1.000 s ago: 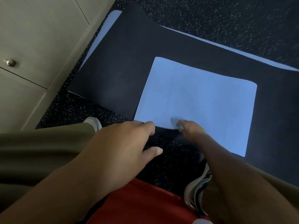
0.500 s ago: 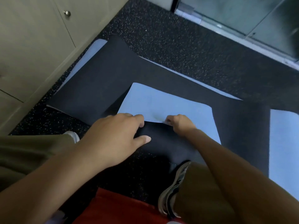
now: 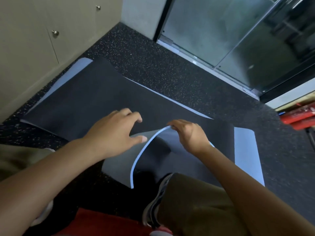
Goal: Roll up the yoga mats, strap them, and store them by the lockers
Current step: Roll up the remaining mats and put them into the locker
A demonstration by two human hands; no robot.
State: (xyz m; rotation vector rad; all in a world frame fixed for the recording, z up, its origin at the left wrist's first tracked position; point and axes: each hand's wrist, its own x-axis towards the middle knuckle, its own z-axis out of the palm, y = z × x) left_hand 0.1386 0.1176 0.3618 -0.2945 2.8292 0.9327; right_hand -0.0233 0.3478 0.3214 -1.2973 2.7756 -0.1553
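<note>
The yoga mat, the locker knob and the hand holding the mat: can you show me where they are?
yoga mat (image 3: 88,101): head view, on its flat dark top side.
locker knob (image 3: 55,33): head view, on its round metal face.
right hand (image 3: 189,135): head view, on its back; it pinches the mat's lifted edge.

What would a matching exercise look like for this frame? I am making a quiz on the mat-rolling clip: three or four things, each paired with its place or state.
Things:
1. right hand
2. left hand
3. locker knob
4. red items

Places or states:
A. far right edge, on the floor
B. pinching the lifted edge of the yoga mat
C. upper left, on a beige door
D. fingers spread over the mat, gripping nothing

Pairs: 1-B, 2-D, 3-C, 4-A
</note>
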